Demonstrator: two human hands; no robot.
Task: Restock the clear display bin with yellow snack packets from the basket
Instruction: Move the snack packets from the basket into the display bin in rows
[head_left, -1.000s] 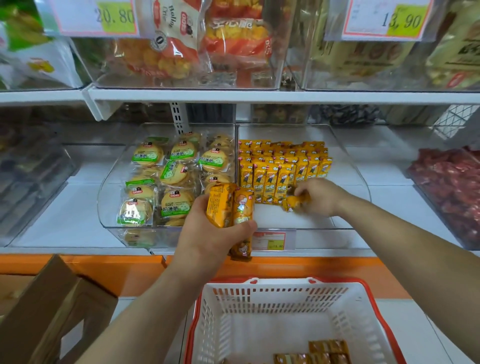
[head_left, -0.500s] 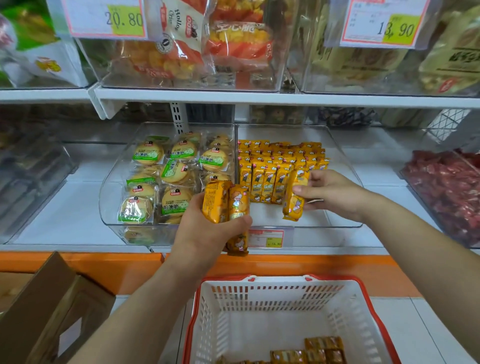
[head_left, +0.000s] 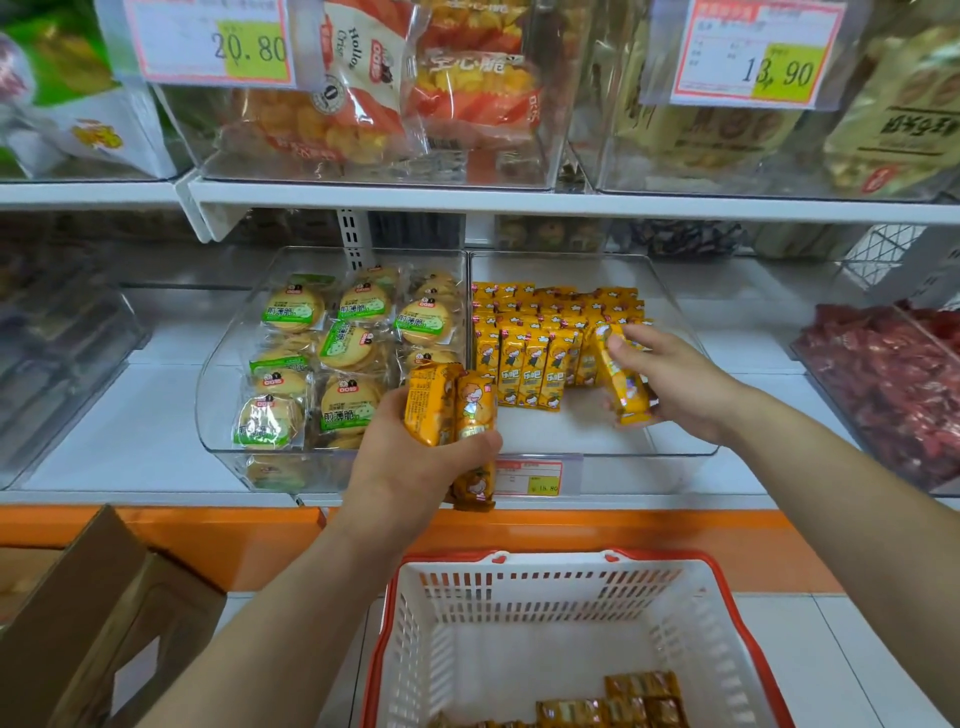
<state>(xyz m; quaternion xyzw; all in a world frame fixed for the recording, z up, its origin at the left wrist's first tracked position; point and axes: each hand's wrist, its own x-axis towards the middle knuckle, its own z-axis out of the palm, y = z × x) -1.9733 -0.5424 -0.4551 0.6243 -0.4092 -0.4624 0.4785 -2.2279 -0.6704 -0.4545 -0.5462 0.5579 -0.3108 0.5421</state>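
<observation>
The clear display bin (head_left: 680, 447) on the middle shelf holds rows of yellow snack packets (head_left: 530, 338) standing at its back and left. My right hand (head_left: 670, 379) is inside the bin and grips one yellow packet (head_left: 623, 382) upright, just right of the front row. My left hand (head_left: 415, 462) hovers over the bin's front left corner, holding a small bunch of yellow packets (head_left: 452, 410). The white basket with a red rim (head_left: 519, 587) sits below on the floor, with several yellow packets (head_left: 623, 701) left at its bottom.
A second clear bin (head_left: 218, 415) of round green-labelled biscuits stands left of the display bin. Red sweets (head_left: 883, 379) fill a bin at right. A price tag (head_left: 530, 478) hangs on the shelf front. An open cardboard box (head_left: 93, 623) lies at lower left. Upper shelf bins overhang.
My right hand lifted a packet that lay flat near the bin's front, turned it upright and shifted it right beside the front row. My left hand kept its bunch, nearly still.
</observation>
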